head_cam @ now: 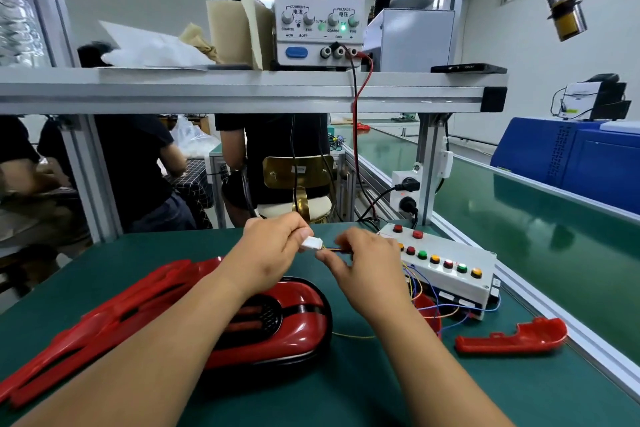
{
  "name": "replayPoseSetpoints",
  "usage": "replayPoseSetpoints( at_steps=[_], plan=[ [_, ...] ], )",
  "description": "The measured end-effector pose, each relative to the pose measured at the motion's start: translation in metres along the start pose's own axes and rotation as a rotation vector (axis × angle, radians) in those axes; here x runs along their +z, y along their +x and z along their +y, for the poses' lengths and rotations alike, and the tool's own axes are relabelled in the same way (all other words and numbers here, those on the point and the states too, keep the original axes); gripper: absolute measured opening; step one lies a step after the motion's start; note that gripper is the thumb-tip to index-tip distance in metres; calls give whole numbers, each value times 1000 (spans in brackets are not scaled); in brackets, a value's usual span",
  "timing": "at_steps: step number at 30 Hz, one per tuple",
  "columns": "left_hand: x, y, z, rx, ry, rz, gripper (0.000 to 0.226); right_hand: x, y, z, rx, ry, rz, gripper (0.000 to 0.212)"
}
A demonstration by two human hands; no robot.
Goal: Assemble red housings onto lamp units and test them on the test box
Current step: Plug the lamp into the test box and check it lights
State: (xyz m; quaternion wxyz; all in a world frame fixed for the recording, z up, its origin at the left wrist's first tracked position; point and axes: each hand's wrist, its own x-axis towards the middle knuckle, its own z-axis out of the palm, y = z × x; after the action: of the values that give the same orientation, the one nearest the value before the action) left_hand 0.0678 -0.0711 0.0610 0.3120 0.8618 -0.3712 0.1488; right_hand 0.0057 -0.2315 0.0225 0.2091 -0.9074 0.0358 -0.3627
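Forearms reach in from bottom edge, head view only. Left hand (273, 253) has fingers curled and pinches white connector (312, 243) at fingertips. Right hand (367, 267) is just beside it, thumb and fingers pinching thin coloured wires (341, 249) that lead toward connector; whether wires are seated in it, cannot tell. Both hands are raised off green worktop (381, 392).

Red-and-black lamp unit (287, 322) lies on worktop directly under left wrist, partly hidden by left forearm. Stack of red housings (104, 319) lies flat on worktop, left of left hand. Single red housing piece (512, 338) lies right of right forearm, well apart from lamp unit. White test box (450, 263) with rows of coloured buttons sits just right of right hand. Loose blue and yellow wires trail from its near side, under right wrist.

DC power supply (318, 3) stands on shelf (207, 90) above and beyond hands, display reading 12.00 volts, 0.000 amps. Other people sit beyond worktop, behind hands.
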Motion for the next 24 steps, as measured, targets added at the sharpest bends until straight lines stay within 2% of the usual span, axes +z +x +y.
replayPoseSetpoints(
  at_steps=[2,5,9,19,24],
  plan=[
    [-2,1,0,-5,7,-3,17,-3,1,2,-41,-145,-13,33],
    [-4,2,-1,-19,31,-43,16,-3,0,2,-130,-55,-83,20],
    [-3,1,-3,-8,20,-86,16,-1,-1,0,-178,-14,-79,17],
    [1,2,-3,23,28,-74,15,12,-7,-3,-143,-5,-67,15],
    [3,-6,-1,30,140,-102,28,19,-11,-1,-117,-81,-107,22]
  ],
)
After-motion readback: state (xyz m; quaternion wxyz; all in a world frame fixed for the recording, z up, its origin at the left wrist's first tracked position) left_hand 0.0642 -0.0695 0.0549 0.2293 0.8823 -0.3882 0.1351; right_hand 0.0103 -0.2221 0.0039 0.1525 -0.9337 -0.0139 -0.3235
